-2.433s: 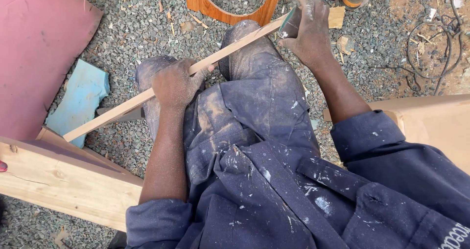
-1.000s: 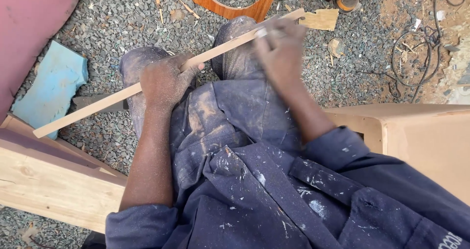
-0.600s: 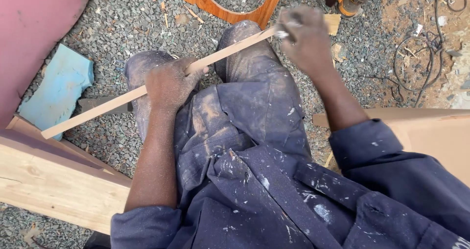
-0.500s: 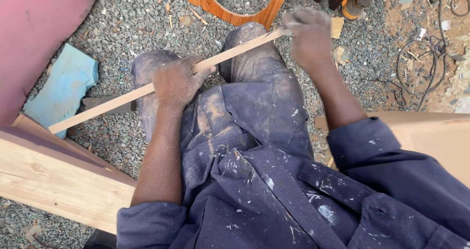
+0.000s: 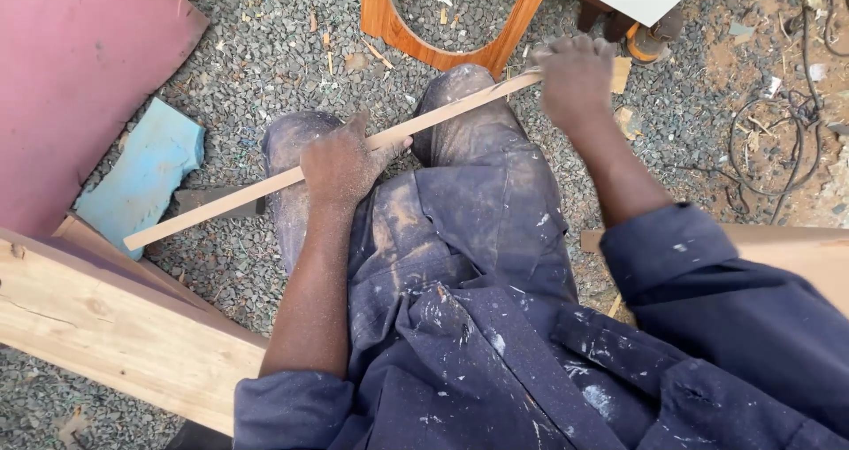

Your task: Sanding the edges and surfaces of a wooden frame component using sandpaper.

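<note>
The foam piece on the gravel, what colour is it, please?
Light blue foam piece, clearest in the head view.

Matt bare wooden strip (image 5: 239,195), rough grey gravel (image 5: 265,52), dusty cloth overalls (image 5: 460,238).

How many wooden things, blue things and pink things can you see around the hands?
Wooden: 3: thin wooden strip, pale plank, curved orange-brown frame
Blue: 1: blue foam piece
Pink: 1: pink board
Total: 5

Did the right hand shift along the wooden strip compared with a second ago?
Yes. The right hand now sits at the strip's far end, further from the left hand than it was a second ago.
</note>
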